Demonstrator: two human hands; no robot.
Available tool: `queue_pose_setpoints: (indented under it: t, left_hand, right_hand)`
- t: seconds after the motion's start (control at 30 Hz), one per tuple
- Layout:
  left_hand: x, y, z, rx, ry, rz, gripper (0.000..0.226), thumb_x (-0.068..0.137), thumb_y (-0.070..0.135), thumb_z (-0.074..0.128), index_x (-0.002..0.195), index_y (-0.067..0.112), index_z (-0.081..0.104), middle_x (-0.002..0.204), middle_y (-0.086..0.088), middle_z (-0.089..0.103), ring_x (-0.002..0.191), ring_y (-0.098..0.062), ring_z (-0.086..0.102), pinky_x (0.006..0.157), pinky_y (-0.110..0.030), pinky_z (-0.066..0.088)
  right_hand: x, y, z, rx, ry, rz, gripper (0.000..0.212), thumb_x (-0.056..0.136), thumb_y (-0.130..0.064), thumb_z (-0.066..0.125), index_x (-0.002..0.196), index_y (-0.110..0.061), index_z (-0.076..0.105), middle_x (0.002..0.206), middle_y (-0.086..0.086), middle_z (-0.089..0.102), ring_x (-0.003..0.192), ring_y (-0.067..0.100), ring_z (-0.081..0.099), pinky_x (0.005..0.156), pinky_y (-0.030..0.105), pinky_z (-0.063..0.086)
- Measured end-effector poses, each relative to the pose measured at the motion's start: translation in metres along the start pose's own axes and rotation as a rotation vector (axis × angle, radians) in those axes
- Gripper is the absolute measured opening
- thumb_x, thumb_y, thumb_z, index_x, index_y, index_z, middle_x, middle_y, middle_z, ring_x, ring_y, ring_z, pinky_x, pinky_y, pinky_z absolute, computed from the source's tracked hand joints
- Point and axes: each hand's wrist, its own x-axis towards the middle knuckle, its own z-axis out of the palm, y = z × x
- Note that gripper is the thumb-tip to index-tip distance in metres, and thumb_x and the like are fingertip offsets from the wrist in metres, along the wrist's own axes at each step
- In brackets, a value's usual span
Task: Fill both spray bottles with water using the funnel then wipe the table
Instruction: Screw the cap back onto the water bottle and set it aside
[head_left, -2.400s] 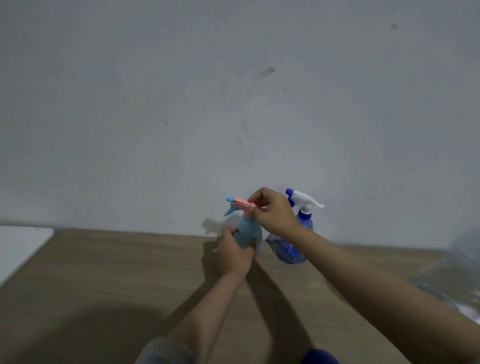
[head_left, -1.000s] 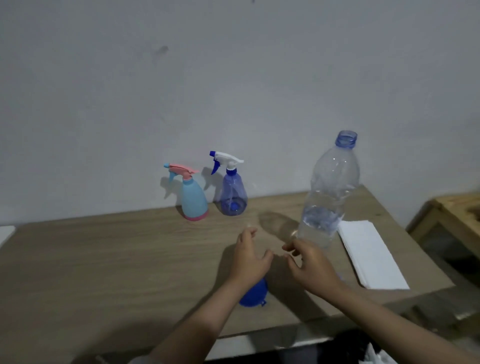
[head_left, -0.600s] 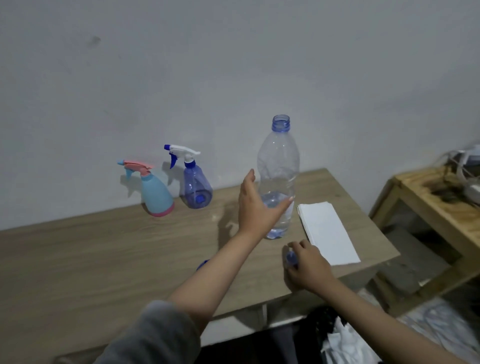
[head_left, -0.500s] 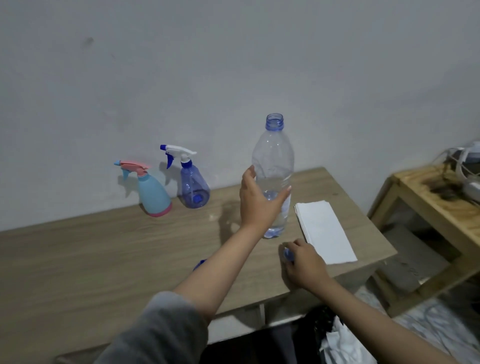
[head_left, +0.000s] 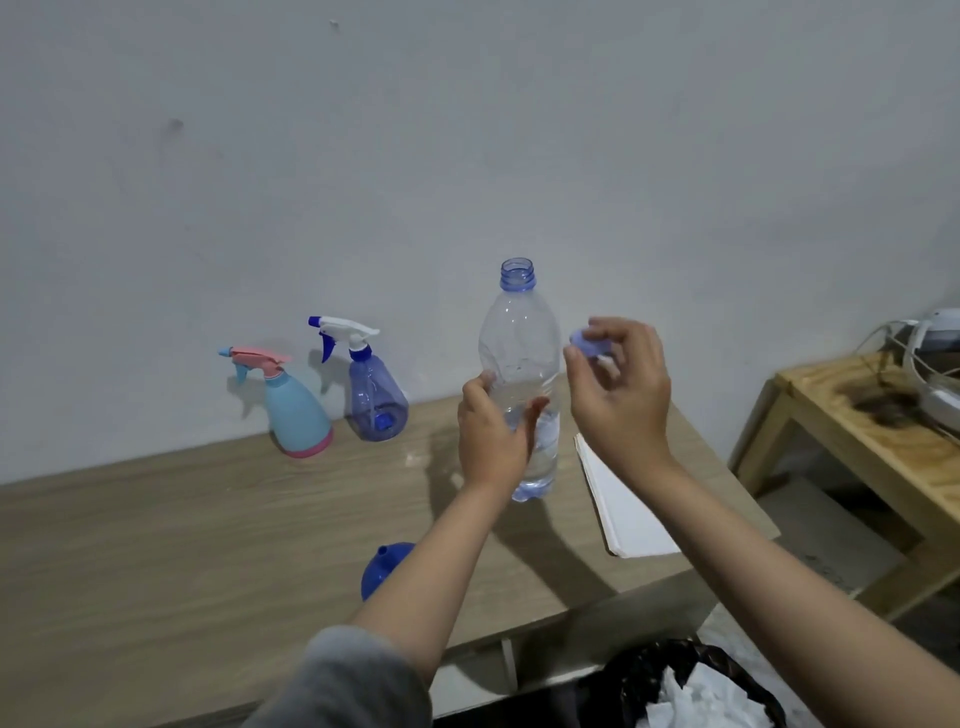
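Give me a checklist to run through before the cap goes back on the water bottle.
1. Left hand steadies the water bottle: ok.
2. Cap in the right hand grip: ok.
3. Bottle mouth uncovered: ok.
4. Cap lined up over the mouth: not ok, it sits lower and to the right.
5. Both spray bottles, light blue and dark blue, closed with their trigger heads: ok.
6. Spray bottles filled: cannot tell.

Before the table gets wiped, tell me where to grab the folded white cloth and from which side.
Take the white cloth at its near-right corner, coming from the table's front-right edge. It lies flat and that corner sits right at the edge, so fingers could probably slip under it there. The water bottle and left hand crowd its far-left end.
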Motion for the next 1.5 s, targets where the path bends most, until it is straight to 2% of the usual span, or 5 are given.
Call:
queue_pose_setpoints:
  t: [0.57, 0.9, 1.0, 1.13, 1.5]
  left_hand:
    - [-0.003, 0.010, -0.007, 0.013, -0.023, -0.090, 0.066, 0.077, 0.050, 0.067, 0.124, 0.015, 0.038, 0.130, 0.001, 0.048, 0.120, -0.017, 0.048, 0.083, -0.020, 0.038]
    - [-0.004, 0.005, -0.004, 0.006, -0.018, -0.057, 0.066, 0.077, 0.048, 0.069, 0.122, 0.012, 0.036, 0.132, -0.005, 0.045, 0.122, -0.018, 0.046, 0.082, -0.020, 0.041]
    - [-0.002, 0.005, -0.005, 0.012, -0.024, -0.057, 0.065, 0.077, 0.046, 0.070, 0.122, 0.013, 0.037, 0.130, -0.004, 0.047, 0.119, -0.017, 0.047, 0.080, -0.020, 0.041]
    - [-0.001, 0.001, -0.001, -0.007, -0.009, -0.023, 0.065, 0.076, 0.043, 0.073, 0.119, 0.011, 0.038, 0.129, -0.007, 0.047, 0.120, -0.021, 0.046, 0.085, -0.024, 0.044]
    - [0.002, -0.001, -0.001, -0.014, -0.022, -0.034, 0.066, 0.073, 0.047, 0.073, 0.117, 0.013, 0.037, 0.128, -0.005, 0.047, 0.120, -0.019, 0.046, 0.085, -0.022, 0.045]
  right_hand:
    - [0.066, -0.009, 0.056, -0.021, -0.192, -0.103, 0.016, 0.085, -0.013, 0.063, 0.099, -0.014, 0.070, 0.100, -0.001, 0.068, 0.090, 0.005, 0.062, 0.076, 0.028, 0.054]
    - [0.073, -0.010, 0.054, 0.344, -0.274, 0.301, 0.041, 0.076, -0.009, 0.079, 0.112, -0.019, 0.061, 0.105, 0.006, 0.063, 0.089, 0.012, 0.062, 0.084, 0.022, 0.053]
    - [0.075, -0.009, 0.054, 0.289, -0.318, 0.313, 0.026, 0.085, -0.018, 0.071, 0.110, -0.022, 0.063, 0.123, 0.011, 0.059, 0.098, 0.014, 0.063, 0.087, 0.022, 0.051]
    - [0.078, -0.009, 0.053, 0.305, -0.293, 0.398, 0.039, 0.077, -0.018, 0.078, 0.111, -0.010, 0.060, 0.096, 0.005, 0.065, 0.080, 0.012, 0.059, 0.071, 0.018, 0.049]
    - [0.076, -0.006, 0.055, 0.281, -0.330, 0.322, 0.019, 0.089, -0.013, 0.066, 0.106, -0.005, 0.063, 0.095, 0.001, 0.066, 0.082, 0.009, 0.062, 0.074, 0.015, 0.050]
